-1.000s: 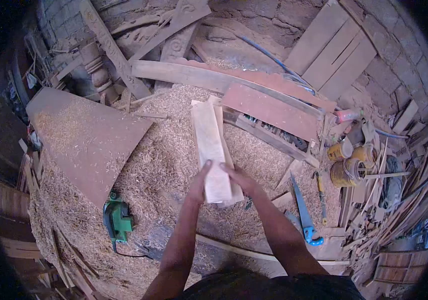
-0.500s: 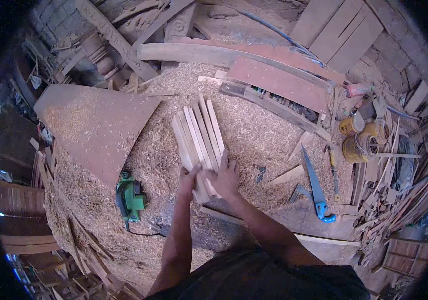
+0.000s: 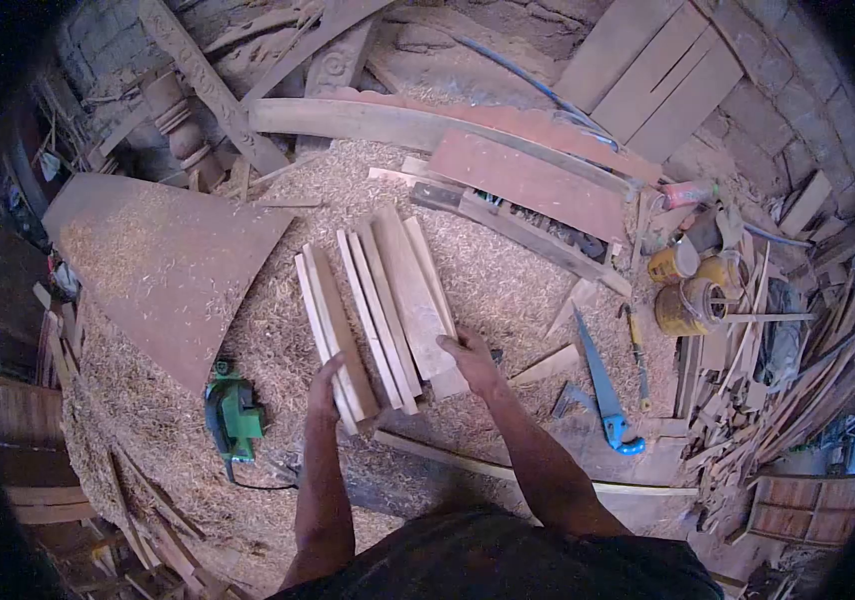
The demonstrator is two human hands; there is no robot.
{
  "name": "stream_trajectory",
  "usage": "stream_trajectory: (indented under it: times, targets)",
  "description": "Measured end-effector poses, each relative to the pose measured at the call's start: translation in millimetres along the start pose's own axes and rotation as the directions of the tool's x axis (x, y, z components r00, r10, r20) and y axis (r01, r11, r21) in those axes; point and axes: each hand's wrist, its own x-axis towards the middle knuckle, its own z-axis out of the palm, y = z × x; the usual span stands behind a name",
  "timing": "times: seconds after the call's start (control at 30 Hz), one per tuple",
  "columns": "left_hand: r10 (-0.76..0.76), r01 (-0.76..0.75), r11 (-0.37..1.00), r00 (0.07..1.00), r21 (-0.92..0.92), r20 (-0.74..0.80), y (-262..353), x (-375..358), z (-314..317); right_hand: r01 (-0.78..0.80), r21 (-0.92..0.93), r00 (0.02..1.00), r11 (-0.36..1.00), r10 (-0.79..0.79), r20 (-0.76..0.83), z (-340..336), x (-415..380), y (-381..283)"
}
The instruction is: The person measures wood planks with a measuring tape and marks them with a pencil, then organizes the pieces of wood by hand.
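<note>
Several pale wooden slats (image 3: 380,300) lie fanned out side by side on a bed of sawdust (image 3: 508,280), their near ends towards me. My left hand (image 3: 325,377) grips the near end of the leftmost pair of slats (image 3: 331,320). The near end of the wide rightmost slat (image 3: 415,290) is under my right hand (image 3: 472,357), fingers curled at its edge. A narrow gap separates the left pair from the others.
A green electric planer (image 3: 234,415) with its cord lies to the left. To the right are a blue-handled saw (image 3: 600,388), a hammer (image 3: 636,352) and tins (image 3: 684,308). A big reddish board (image 3: 163,262) sits at left, planks (image 3: 533,185) behind, scrap wood (image 3: 788,380) at right.
The slats were held upright as one bundle; they now lie spread flat on the sawdust. My hands have moved apart, the left one drawing two slats to the left.
</note>
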Motion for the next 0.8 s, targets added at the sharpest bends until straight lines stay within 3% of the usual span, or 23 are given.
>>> stream_trajectory:
  times: [0.03, 0.13, 0.27, 0.3, 0.37, 0.4, 0.5, 0.57, 0.67, 0.77, 0.8]
  targets:
    - [0.057, -0.056, 0.998, 0.998, -0.009, 0.035, 0.5, 1.4, -6.1, 0.008, -0.002, 1.000, 1.000, -0.008, -0.022, -3.7, -1.0, -14.9]
    - [-0.004, 0.021, 0.988, 0.993, 0.150, -0.115, 22.6, -15.9, 1.6, 0.009, -0.043, 0.994, 0.999, -0.014, -0.104, -23.6, -23.5, -46.0]
    - [0.209, -0.127, 0.864, 0.971, 0.487, -0.117, 38.8, -24.0, 17.4, 0.081, -0.213, 0.990, 0.974, -0.103, -0.098, -53.0, -22.1, -48.4]
    - [0.222, -0.133, 0.864, 0.966, 0.486, -0.131, 40.7, -27.7, 27.8, 0.136, -0.532, 0.936, 0.836, -0.285, -0.208, -53.2, -19.5, -50.7]
    - [0.243, -0.134, 0.860, 0.956, 0.493, -0.164, 39.8, -34.8, 35.3, 0.021, -0.951, 0.734, 0.308, -0.651, -0.195, -37.9, -22.8, -60.2]
    - [0.258, -0.146, 0.862, 0.951, 0.485, -0.171, 31.1, -26.5, 29.5, -0.004, -0.923, 0.800, 0.384, -0.552, -0.233, -22.7, -29.2, -69.1]
    - [0.232, -0.104, 0.869, 0.949, 0.483, -0.213, 38.7, -34.6, 41.6, 0.275, -0.828, 0.930, 0.488, -0.354, 0.100, 15.8, -30.1, -46.7]
    - [0.193, -0.087, 0.882, 0.963, 0.463, -0.187, 35.8, -31.1, 32.1, 0.104, -0.764, 0.993, 0.637, -0.021, 0.118, 59.6, -40.9, -67.7]
    - [0.151, -0.104, 0.923, 0.983, 0.370, -0.100, 35.0, -20.8, 6.6, 0.187, -0.912, 0.971, 0.364, -0.209, 0.116, 109.7, -51.1, -41.8]
    - [0.112, -0.070, 0.947, 0.987, 0.314, -0.116, 38.5, -27.6, -3.4, 0.273, -0.948, 0.930, 0.163, -0.299, 0.216, 144.0, -61.1, -20.6]
    - [0.098, -0.061, 0.952, 0.989, 0.299, -0.109, 36.5, -27.3, -5.3, 0.295, -0.945, 0.946, 0.140, -0.179, 0.269, 147.3, -74.4, -56.3]
